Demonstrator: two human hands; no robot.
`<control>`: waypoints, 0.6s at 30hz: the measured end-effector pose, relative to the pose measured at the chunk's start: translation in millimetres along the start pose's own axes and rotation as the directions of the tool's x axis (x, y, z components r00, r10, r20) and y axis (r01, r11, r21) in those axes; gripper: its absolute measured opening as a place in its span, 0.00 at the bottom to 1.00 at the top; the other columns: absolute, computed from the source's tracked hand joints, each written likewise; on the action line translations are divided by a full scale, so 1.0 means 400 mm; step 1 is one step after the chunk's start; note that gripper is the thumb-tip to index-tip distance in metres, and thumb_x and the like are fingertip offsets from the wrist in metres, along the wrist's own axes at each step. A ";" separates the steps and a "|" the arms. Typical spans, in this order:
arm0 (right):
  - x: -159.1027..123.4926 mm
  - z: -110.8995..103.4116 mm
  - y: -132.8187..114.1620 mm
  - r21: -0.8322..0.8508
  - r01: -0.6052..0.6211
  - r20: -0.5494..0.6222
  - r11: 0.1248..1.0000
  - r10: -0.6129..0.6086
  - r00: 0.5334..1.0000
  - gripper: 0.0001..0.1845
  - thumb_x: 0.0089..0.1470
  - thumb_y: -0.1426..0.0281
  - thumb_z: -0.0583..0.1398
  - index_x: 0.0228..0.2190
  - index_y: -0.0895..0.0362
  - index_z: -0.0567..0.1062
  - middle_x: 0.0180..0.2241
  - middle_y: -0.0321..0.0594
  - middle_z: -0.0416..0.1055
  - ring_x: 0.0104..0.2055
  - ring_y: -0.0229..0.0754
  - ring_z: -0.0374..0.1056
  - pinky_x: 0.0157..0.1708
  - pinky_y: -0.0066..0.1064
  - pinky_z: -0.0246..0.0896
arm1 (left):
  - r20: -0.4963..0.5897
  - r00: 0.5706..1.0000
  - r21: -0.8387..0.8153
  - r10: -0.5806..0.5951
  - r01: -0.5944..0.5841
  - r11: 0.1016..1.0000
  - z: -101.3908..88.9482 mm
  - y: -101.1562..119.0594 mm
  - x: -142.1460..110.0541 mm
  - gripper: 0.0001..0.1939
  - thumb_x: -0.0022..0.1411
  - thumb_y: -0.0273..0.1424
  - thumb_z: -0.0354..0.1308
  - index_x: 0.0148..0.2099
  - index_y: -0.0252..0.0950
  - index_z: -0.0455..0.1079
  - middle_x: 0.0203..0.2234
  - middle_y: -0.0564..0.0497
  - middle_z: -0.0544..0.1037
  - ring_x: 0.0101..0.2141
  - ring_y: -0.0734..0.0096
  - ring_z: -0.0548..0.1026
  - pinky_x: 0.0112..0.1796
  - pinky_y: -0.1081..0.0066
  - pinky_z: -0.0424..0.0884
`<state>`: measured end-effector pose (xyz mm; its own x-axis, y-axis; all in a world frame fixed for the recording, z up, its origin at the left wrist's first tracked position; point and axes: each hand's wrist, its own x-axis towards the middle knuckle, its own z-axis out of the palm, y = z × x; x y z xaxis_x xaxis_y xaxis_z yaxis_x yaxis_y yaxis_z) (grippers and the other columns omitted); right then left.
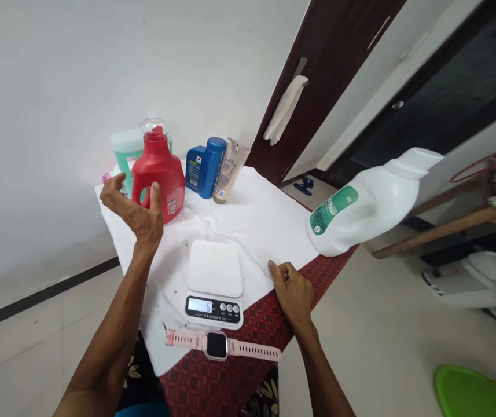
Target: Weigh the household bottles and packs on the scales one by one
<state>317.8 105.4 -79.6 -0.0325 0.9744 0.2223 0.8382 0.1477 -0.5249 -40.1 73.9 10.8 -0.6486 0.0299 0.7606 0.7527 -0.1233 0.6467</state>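
Note:
My left hand (137,211) is raised with fingers apart in front of a red detergent bottle (169,179); nothing is in it. Whether it touches the bottle's handle I cannot tell. My right hand (291,288) rests at the table's right edge, fingers curled, with nothing visible in it. Between the hands lies a white digital kitchen scale (215,267), its plate bare and its display (199,305) lit, showing what looks like 6. A smartwatch with a pink strap (216,346) lies stretched out in front of the scale.
Behind stand a green-and-white container (121,147), a blue bottle (206,168) and a beige tube (231,169). A large white bottle (373,197) leans at the right table edge. White cloth (256,214) partly covers a red patterned tablecloth (213,382). A wall stands behind.

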 end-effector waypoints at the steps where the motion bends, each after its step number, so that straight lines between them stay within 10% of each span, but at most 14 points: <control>1: 0.001 0.002 0.004 0.002 0.004 0.002 1.000 -0.004 1.000 0.37 0.62 0.31 0.42 0.24 0.48 0.61 0.21 0.39 0.67 0.24 0.45 0.60 0.32 0.36 0.48 | 0.042 0.996 0.005 -0.073 0.073 0.997 0.006 -0.020 0.019 0.31 0.62 0.45 0.69 0.60 0.35 0.67 0.56 0.37 0.73 0.55 0.53 0.73 0.58 0.52 0.71; 6: 0.000 0.024 0.012 -0.023 0.036 -0.033 0.999 -0.037 0.999 0.34 0.66 0.36 0.45 0.24 0.49 0.61 0.21 0.39 0.66 0.24 0.44 0.60 0.32 0.36 0.48 | 0.328 0.843 0.052 -0.428 0.436 0.899 0.022 -0.108 0.090 0.27 0.53 0.54 0.73 0.39 0.38 0.69 0.31 0.51 0.73 0.32 0.67 0.71 0.35 0.66 0.71; 11: 0.000 0.057 0.009 -0.159 0.199 -0.124 0.967 -0.220 0.968 0.24 0.70 0.48 0.52 0.28 0.51 0.66 0.28 0.45 0.73 0.32 0.48 0.66 0.34 0.37 0.53 | 0.567 0.683 -0.014 -0.460 0.566 0.824 0.013 -0.112 0.125 0.29 0.47 0.54 0.74 0.26 0.40 0.62 0.18 0.58 0.60 0.22 0.76 0.59 0.25 0.69 0.60; 18: 0.001 0.063 -0.005 -0.350 0.187 -0.193 0.918 -0.266 0.944 0.18 0.70 0.56 0.56 0.35 0.55 0.73 0.34 0.51 0.75 0.39 0.53 0.67 0.40 0.40 0.57 | 0.347 0.775 -0.047 -0.528 0.577 0.816 -0.043 -0.029 0.055 0.29 0.46 0.54 0.74 0.24 0.40 0.61 0.16 0.58 0.60 0.20 0.77 0.57 0.22 0.70 0.56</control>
<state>302.2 109.7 -99.1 -0.1488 0.8482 0.5083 0.9539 0.2587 -0.1524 -65.3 59.1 19.0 -0.8609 0.4326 0.2680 0.2346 -0.1299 0.9634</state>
